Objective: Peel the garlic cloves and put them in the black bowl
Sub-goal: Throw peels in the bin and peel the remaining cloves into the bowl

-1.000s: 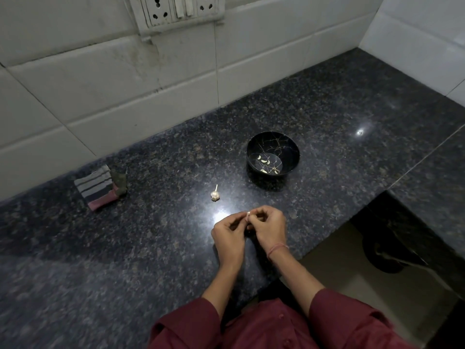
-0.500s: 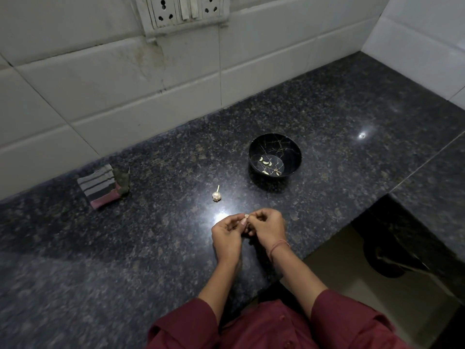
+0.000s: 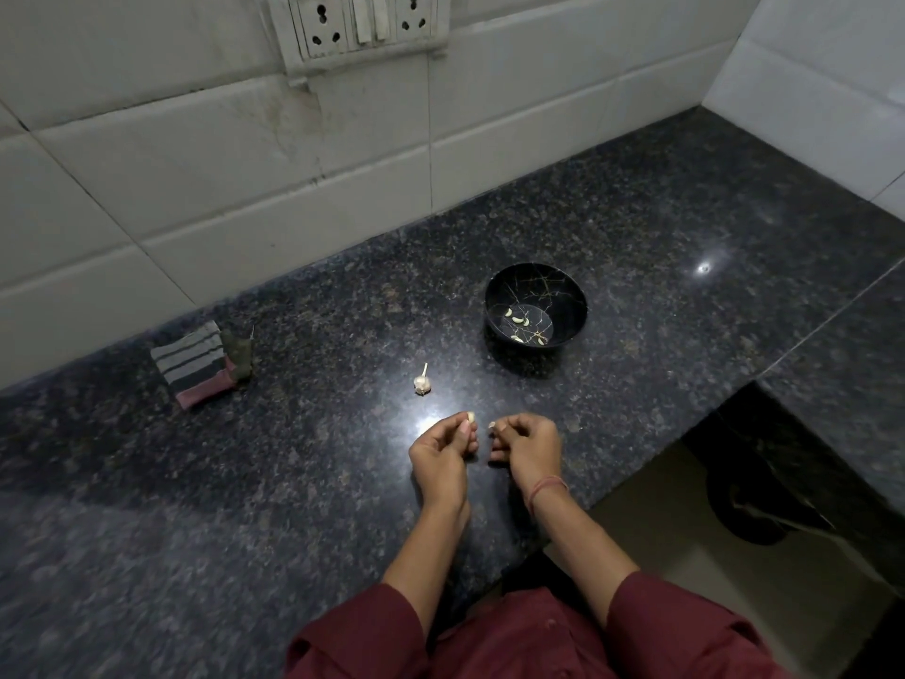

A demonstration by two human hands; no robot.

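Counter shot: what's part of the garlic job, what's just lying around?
Job:
- garlic clove, pinched in the left hand
- pale scrap, likely skin, pinched in the right hand
- garlic bulb remnant, lying free
- black bowl holding peeled cloves

Lying about:
- folded striped cloth, far left
- socket panel, top of view

Open counter (image 3: 489, 384) runs from the right hand (image 3: 529, 445) up to the bowl (image 3: 558, 291). A garlic head (image 3: 422, 383) sits just beyond the left hand (image 3: 440, 455); a cloth (image 3: 198, 362) lies well to its left.
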